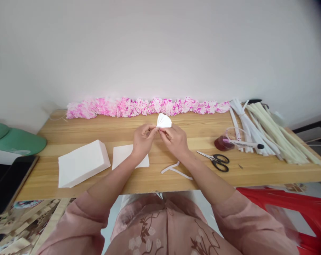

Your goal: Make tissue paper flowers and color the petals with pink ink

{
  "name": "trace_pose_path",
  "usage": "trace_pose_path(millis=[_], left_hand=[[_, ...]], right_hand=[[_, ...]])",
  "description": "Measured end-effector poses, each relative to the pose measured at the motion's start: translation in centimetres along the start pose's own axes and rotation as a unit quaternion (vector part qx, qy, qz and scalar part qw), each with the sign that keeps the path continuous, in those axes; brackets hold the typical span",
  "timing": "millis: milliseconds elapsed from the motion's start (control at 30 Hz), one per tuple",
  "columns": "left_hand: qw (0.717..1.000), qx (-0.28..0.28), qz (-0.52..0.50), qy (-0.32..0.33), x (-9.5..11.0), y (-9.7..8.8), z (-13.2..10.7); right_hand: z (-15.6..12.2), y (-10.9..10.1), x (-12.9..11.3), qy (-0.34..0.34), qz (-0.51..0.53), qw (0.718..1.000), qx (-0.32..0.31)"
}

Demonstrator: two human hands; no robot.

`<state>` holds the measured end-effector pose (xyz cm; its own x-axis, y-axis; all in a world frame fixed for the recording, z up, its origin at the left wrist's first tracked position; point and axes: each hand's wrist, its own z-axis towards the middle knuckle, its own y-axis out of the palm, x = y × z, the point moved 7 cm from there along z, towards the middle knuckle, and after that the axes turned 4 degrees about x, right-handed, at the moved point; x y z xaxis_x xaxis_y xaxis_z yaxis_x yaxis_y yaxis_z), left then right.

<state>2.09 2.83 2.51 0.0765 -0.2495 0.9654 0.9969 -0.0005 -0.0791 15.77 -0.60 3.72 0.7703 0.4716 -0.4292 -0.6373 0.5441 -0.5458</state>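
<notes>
A small white folded paper fan (pixel 164 120) is held up over the middle of the table, its pleats spreading upward. My left hand (pixel 144 139) pinches its lower end from the left. From the right, my right hand (pixel 174 140) grips the same end, the fingertips of both hands almost meeting. Beneath my left forearm lies a flat white paper sheet (pixel 121 154), partly covered. Thin white strips (pixel 180 173) rest near my right wrist. To the right of them are scissors (pixel 216 159) with black handles, blades apart.
A row of pink-and-white ruffled paper flowers (pixel 139 107) lines the wall. At left stand a white paper stack (pixel 82 163), a phone (pixel 17 177) and a green-lidded container (pixel 17 140). At right are a cup of dark red liquid (pixel 223 143), white strips (pixel 246 124) and cream strips (pixel 279 132).
</notes>
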Motion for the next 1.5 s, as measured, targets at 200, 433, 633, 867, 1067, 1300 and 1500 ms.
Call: trace_pose_path(millis=[200,433,633,867,1067,1300,1500], left_hand=[[0.995,-0.016,0.06,0.076,1.6,0.1,-0.3],[0.981,-0.056,-0.144,-0.114,-1.0,0.1,0.6],[0.97,-0.177,-0.105,-0.133,-0.6,1.6,0.1],[0.964,-0.24,-0.067,-0.09,0.4,2.0,-0.2],[0.968,-0.23,-0.067,-0.076,0.4,1.9,-0.1],[0.968,-0.23,-0.09,-0.04,-0.6,2.0,0.0],[0.959,-0.261,-0.104,-0.043,0.2,2.1,-0.1]], right_hand=[[-0.2,0.8,1.7,0.142,0.162,0.976,-0.029],[-0.5,1.8,4.1,0.259,0.335,0.905,-0.043],[-0.3,1.7,4.2,0.266,0.35,0.897,-0.05],[0.2,1.5,2.8,0.2,0.343,0.907,-0.138],[0.3,1.5,2.5,0.196,0.354,0.901,-0.158],[0.3,1.4,2.0,0.181,0.369,0.893,-0.183],[0.1,1.7,2.1,0.167,0.341,0.905,-0.194]])
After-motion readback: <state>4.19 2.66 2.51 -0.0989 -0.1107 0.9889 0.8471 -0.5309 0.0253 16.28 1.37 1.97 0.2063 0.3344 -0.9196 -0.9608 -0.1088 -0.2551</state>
